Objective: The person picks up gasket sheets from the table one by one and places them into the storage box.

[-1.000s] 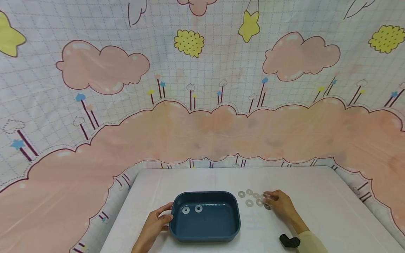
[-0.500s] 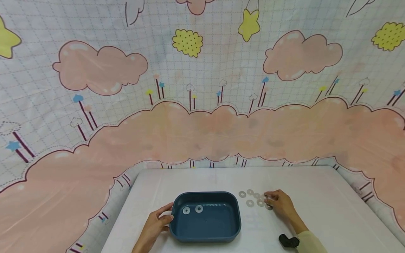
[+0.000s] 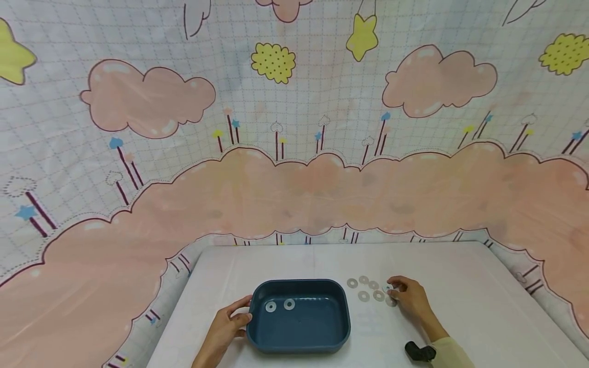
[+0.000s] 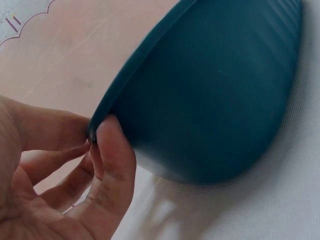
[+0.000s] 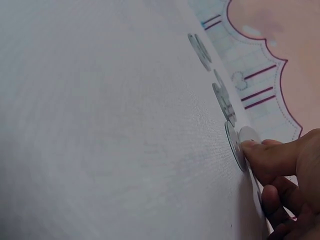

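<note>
A dark blue rectangular tray (image 3: 299,327) stands on the white table. My left hand (image 3: 225,322) pinches its left rim between thumb and fingers, which the left wrist view shows close up at the tray's wall (image 4: 210,100). Two flat metal washers (image 3: 270,310) lie inside it, toward the back left. Right of the tray, my right hand (image 3: 411,298) pinches a pale washer (image 3: 385,289) at thumb and fingertip, tilted up a little. In the right wrist view the thumb (image 5: 262,155) covers part of that washer (image 5: 249,134).
Several more washers (image 3: 364,300) are scattered on the table between the tray and my right hand; one (image 3: 391,304) sits just below its fingertips. A black device (image 3: 420,351) is at the right wrist. A cloud-printed cloth (image 3: 294,199) hangs behind the table (image 3: 257,261).
My right hand has shifted slightly right, and the washer at its fingertips now shows brighter and tilted. The left hand and tray stay in place.
</note>
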The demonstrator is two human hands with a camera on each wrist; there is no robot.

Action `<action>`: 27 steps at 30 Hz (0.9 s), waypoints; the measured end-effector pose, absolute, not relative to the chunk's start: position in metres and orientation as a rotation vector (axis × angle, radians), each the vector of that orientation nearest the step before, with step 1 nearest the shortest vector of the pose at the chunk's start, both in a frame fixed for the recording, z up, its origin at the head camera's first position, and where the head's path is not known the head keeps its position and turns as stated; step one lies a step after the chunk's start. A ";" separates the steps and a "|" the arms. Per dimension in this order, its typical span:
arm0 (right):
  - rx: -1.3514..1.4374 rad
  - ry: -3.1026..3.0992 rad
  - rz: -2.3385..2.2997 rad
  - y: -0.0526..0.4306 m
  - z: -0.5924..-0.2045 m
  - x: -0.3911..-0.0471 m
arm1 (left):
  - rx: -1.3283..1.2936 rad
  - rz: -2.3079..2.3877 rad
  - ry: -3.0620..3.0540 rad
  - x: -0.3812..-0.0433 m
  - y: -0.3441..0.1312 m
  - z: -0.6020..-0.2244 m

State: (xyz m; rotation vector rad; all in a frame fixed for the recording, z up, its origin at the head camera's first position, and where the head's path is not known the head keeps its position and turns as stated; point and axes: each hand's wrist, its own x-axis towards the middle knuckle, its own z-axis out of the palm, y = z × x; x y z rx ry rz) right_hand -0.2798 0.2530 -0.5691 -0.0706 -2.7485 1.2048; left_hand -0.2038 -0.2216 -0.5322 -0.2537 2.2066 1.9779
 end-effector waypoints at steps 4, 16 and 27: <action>-0.100 -2.740 1.229 0.254 -0.568 -0.279 | -0.251 1.980 2.208 -0.202 -0.221 -0.531; -0.140 -2.699 1.262 0.252 -0.559 -0.274 | -0.222 1.998 2.217 -0.198 -0.220 -0.528; -0.191 -2.664 1.378 0.251 -0.552 -0.264 | -0.205 1.997 2.202 -0.193 -0.220 -0.529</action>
